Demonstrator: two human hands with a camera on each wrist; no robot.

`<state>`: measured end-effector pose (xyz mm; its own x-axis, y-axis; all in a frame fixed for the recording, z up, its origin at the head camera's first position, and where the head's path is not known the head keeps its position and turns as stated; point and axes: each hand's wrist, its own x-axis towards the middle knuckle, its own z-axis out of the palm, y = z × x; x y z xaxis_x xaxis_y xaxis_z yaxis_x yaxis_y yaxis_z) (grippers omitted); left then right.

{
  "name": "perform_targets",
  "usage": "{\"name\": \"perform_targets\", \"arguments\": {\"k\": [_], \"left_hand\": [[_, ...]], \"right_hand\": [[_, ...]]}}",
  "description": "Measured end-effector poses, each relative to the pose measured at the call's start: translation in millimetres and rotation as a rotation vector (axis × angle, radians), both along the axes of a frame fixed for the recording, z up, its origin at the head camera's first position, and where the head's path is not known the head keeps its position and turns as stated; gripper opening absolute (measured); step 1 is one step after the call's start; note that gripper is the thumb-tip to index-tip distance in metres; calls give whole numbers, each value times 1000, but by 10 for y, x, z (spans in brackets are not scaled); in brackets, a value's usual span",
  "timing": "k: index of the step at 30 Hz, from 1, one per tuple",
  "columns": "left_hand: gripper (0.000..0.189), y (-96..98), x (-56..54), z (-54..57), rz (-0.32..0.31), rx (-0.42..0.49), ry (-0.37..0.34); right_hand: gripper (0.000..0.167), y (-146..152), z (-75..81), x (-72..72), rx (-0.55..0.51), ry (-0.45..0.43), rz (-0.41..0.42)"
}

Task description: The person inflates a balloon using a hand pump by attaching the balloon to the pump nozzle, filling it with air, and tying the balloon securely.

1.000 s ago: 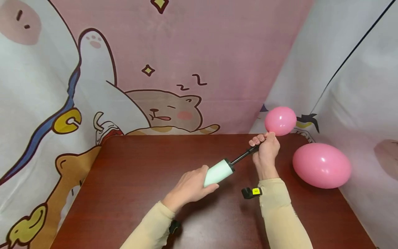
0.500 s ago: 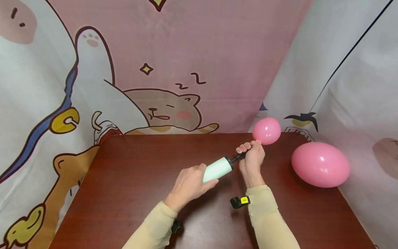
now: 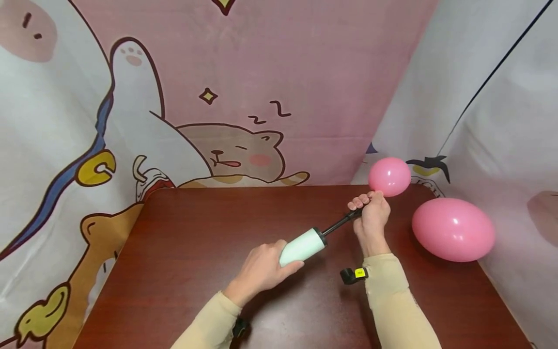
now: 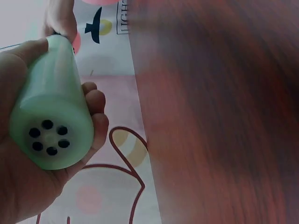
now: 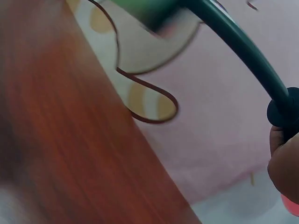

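A mint-green balloon pump point(image 3: 302, 247) slants up to the right above the table, its black rod point(image 3: 337, 226) drawn out of the barrel. My left hand point(image 3: 263, 267) grips the barrel; in the left wrist view its fingers wrap round the green body point(image 4: 53, 88), whose end has several dark holes. With my right hand point(image 3: 373, 216) I hold the black end of the rod and the neck of a small, partly filled pink balloon point(image 3: 390, 176). The nozzle is hidden by that hand. In the right wrist view the black rod point(image 5: 243, 49) runs to my right fingers point(image 5: 286, 168).
A larger pink balloon point(image 3: 453, 229) lies on the right side of the brown wooden table point(image 3: 196, 228). Cloth with cartoon animals point(image 3: 248, 155) hangs behind the table and along both sides.
My right hand moved toward the left hand, pushing the rod in, then drew back up to the right, pulling it out again. The small balloon moved along with it.
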<state>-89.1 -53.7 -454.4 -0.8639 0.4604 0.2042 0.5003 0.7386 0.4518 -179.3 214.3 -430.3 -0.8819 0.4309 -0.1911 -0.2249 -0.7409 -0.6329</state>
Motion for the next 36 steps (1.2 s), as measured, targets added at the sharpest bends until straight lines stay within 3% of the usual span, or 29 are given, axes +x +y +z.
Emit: {"name": "perform_targets", "arguments": {"k": [7,12,17,21,26,36], "left_hand": [[44,-100,20,29,-13,-7,32],[44,-37,-1,65,10,-15,16],[45,95,-36,79,26,5,21],[45,174,-42,74,44,36,4],[46,142,-17,35,32,79,-62],[46,-165,86,-5,3,52,-49]], "right_hand": [[38,145,77,-54,-51,23,-45],[38,-127,4,-7,16,21,-28],[39,-464,-84,99,60,5,54],[38,-548,-75,134,101,24,78],[39,-406,-21,76,94,13,61],[37,149,105,-69,-49,35,-79]]}}
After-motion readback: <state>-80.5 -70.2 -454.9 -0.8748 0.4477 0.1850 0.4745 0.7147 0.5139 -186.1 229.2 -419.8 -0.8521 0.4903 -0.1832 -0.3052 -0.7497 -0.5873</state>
